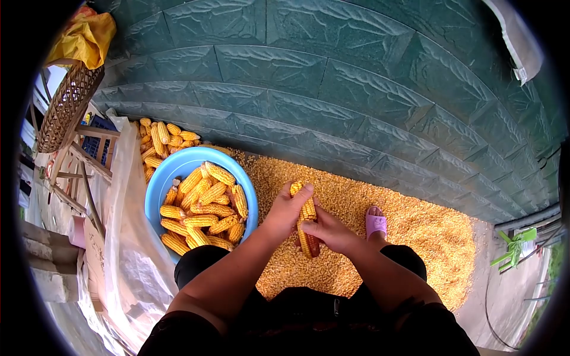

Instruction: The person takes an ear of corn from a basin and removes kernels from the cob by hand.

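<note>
Both my hands hold one corn cob (307,216) over a wide spread of loose yellow kernels (415,237). My left hand (286,212) is closed round its upper part, thumb near the top end. Lower down, my right hand (330,230) grips the cob from the right, its thumb across the middle. A reddish bare strip shows on the cob's lower right side. To the left of my hands stands a blue basin (252,199) full of whole corn cobs (202,221).
More cobs (163,139) lie behind the basin against the green wall (356,77). Clear plastic sheeting (127,219) and a wooden frame (89,160) with a woven basket (68,107) are at left. A pink slipper (376,223) rests on the kernels. A green stool (515,246) is far right.
</note>
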Tool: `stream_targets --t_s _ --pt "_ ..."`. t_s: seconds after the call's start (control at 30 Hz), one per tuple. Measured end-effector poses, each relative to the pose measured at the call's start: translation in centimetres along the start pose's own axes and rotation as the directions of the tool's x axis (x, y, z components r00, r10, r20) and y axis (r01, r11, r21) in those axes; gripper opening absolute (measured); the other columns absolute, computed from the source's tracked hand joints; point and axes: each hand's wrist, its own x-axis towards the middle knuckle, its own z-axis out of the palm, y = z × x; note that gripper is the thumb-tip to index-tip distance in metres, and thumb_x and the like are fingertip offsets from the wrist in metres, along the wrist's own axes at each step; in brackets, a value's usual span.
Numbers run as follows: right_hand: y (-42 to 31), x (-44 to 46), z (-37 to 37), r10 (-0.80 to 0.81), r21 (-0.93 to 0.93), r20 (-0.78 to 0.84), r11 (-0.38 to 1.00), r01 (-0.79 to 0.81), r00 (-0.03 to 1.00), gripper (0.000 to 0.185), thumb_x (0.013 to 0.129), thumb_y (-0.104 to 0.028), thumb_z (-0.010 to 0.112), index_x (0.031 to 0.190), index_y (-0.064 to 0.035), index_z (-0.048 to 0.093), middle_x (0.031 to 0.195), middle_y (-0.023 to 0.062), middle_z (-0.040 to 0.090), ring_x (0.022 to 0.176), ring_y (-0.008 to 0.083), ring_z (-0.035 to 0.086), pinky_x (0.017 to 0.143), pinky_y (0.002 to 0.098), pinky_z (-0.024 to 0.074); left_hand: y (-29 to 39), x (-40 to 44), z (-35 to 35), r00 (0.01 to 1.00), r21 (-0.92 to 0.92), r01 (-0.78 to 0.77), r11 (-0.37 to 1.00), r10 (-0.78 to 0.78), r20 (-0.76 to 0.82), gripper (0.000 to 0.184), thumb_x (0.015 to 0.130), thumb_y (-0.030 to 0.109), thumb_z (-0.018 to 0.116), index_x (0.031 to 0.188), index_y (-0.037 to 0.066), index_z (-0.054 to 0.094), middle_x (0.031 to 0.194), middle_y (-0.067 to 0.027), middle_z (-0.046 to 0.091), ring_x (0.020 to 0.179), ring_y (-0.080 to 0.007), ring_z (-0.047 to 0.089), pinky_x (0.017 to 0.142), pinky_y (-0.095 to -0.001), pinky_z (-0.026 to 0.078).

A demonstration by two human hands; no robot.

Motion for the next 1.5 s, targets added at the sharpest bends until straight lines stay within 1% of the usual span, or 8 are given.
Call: stream_targets --t_s 0.1,0.2,0.6,0.93,1.0,1.27,1.37,1.5 --pt "0.1 0.4 0.7 -0.268 -0.534 -0.177 0.834 0.136 0.947 0.075 0.083 -0.036 0.061 0.134 0.0041 0.023 0.101 0.0127 0.057 0.085 0.0182 0.059 0.074 0.029 0.0464 -0.2 -0.2 0.2 0.992 0.121 -0.09 0.989 0.099 -0.077 0.056 0.081 0.032 0.065 0.116 -0.004 0.04 0.09 -0.01 0.057 0.079 -0.0155 0.056 0.067 -0.0257 0.046" --pt "1.1 1.0 -0.4 -0.251 -0.598 -0.153 0.793 0.113 0.956 0.067 0.084 -0.034 0.06 0.13 0.0039 0.03 0.096 0.0104 0.058 0.083 0.0154 0.058 0.074 0.0294 0.0459 -0.8 0.4 -0.3 0.989 0.138 -0.103 0.985 0.116 -0.093 0.061 0.08 0.033 0.066 0.118 -0.007 0.039 0.091 -0.0102 0.057 0.079 -0.0144 0.055 0.068 -0.0246 0.045" --pt "-1.4 -0.3 -1.5 0.156 -0.317 -0.006 0.937 -0.15 0.988 0.045 0.089 -0.023 0.053 0.126 -0.003 0.037 0.103 0.0074 0.055 0.094 0.0178 0.055 0.08 0.034 0.0478 -0.1 0.3 -0.6 0.999 0.007 -0.018 1.0 0.019 -0.026 0.047 0.081 0.026 0.065 0.114 0.002 0.042 0.083 -0.0104 0.059 0.074 -0.0187 0.059 0.065 -0.0295 0.049" --pt "0.4 0.1 -0.7 0.055 0.05 -0.063 0.997 -0.052 0.996 0.056 0.087 -0.027 0.057 0.131 -0.003 0.032 0.116 0.0086 0.049 0.105 0.0197 0.051 0.086 0.0356 0.0452 -0.1 0.4 -0.6 0.996 -0.171 0.091 0.981 -0.087 0.032 0.027 0.083 0.025 0.061 0.097 0.006 0.046 0.079 -0.0113 0.059 0.076 -0.0227 0.06 0.07 -0.036 0.052" --pt "0.4 0.2 -0.1 -0.054 -0.29 -0.076 0.956 0.03 0.996 0.062 0.085 -0.026 0.059 0.133 -0.0004 0.029 0.117 0.0097 0.048 0.107 0.0188 0.049 0.087 0.0325 0.043 -0.2 0.3 -0.5 0.997 -0.135 0.072 0.988 -0.071 0.015 0.028 0.083 0.022 0.062 0.098 0.006 0.046 0.077 -0.0107 0.058 0.077 -0.0224 0.06 0.07 -0.0354 0.051" --pt "-0.1 0.4 -0.5 -0.062 -0.516 -0.03 0.856 0.037 0.998 0.083 0.083 -0.028 0.063 0.134 0.011 0.01 0.117 0.0108 0.045 0.101 0.013 0.047 0.085 0.0261 0.0413 -0.1 0.2 0.0 0.999 -0.046 0.051 0.998 -0.051 0.0 0.03 0.083 0.018 0.064 0.102 0.004 0.045 0.082 -0.0093 0.057 0.078 -0.0194 0.059 0.07 -0.0321 0.051" --pt "0.0 0.4 -0.2 -0.154 -0.36 -0.087 0.926 0.113 0.984 0.075 0.081 -0.036 0.063 0.128 0.0094 0.027 0.107 0.0155 0.055 0.095 0.0179 0.055 0.082 0.0296 0.0438 -0.1 0.2 0.1 0.999 -0.069 0.029 0.997 -0.027 0.035 0.03 0.083 0.019 0.063 0.102 0.004 0.045 0.082 -0.0092 0.056 0.078 -0.0189 0.058 0.07 -0.0315 0.05" --pt "-0.7 0.2 -0.2 -0.129 -0.643 -0.177 0.765 -0.015 0.976 0.061 0.082 -0.038 0.061 0.118 0.0074 0.041 0.093 0.0148 0.059 0.086 0.0188 0.058 0.076 0.0318 0.0456 -0.5 0.4 -0.1 1.0 -0.037 0.0 0.999 0.001 0.024 0.025 0.085 0.016 0.061 0.1 0.004 0.046 0.082 -0.0093 0.058 0.078 -0.0186 0.059 0.069 -0.031 0.051"
